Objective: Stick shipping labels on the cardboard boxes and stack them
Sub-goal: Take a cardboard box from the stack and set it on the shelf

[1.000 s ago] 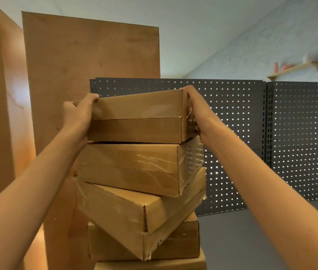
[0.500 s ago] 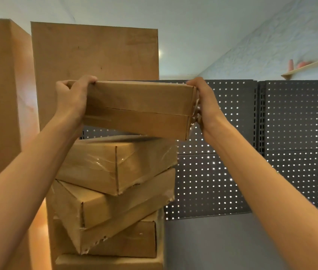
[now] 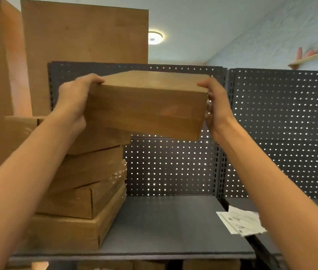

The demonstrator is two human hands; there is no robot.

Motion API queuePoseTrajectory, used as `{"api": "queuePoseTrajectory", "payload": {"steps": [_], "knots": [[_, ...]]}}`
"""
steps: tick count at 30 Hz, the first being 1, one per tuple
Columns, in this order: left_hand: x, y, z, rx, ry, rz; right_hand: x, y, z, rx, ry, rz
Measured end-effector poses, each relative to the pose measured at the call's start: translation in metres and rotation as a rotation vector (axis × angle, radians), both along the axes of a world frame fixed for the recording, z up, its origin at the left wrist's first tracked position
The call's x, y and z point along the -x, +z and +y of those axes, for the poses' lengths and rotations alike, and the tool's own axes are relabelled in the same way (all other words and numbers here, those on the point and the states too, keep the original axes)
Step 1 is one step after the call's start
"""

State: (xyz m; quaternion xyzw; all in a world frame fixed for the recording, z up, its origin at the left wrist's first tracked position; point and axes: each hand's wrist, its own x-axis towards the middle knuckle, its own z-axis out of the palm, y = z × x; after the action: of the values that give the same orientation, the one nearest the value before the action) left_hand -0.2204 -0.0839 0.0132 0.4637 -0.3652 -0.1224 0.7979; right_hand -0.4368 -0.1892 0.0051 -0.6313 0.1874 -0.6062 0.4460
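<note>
1. Grey pegboard [image 3: 173, 168] backs the worktop [image 3: 164, 230]; a stack [image 3: 80, 191] of boxes sits at its left, labels [image 3: 241, 221] lie at its right.
2. We hold one box [image 3: 146, 108] in the air, beside and above the stack, apart from it.
3. Our left hand [image 3: 74, 100] and right hand [image 3: 215, 106] each curl a grip round an end.
4. We judge it best to keep the box level, set it flat on the bare worktop, then reach for a label.
</note>
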Motion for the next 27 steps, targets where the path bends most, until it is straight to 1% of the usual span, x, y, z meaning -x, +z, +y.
{"api": "queuePoseTrajectory", "payload": {"steps": [3,7,13,19,22,27], "knots": [[0.018,-0.015,-0.008,-0.124,-0.054,-0.001,0.024,-0.015,-0.007,-0.046,0.020,0.010],[0.036,-0.042,-0.016,-0.260,-0.174,0.006,0.052,-0.040,-0.010,-0.184,0.104,0.026],[0.042,-0.090,-0.029,-0.449,-0.287,0.015,0.075,-0.087,-0.010,-0.320,0.100,0.008],[0.051,-0.143,-0.040,-0.478,-0.349,0.052,0.083,-0.139,-0.013,-0.364,0.162,0.023],[0.051,-0.166,-0.042,-0.482,-0.404,0.067,0.085,-0.165,-0.017,-0.385,0.132,0.037],[0.042,-0.203,-0.049,-0.553,-0.474,0.053,0.091,-0.201,-0.023,-0.462,0.098,0.107]]}}
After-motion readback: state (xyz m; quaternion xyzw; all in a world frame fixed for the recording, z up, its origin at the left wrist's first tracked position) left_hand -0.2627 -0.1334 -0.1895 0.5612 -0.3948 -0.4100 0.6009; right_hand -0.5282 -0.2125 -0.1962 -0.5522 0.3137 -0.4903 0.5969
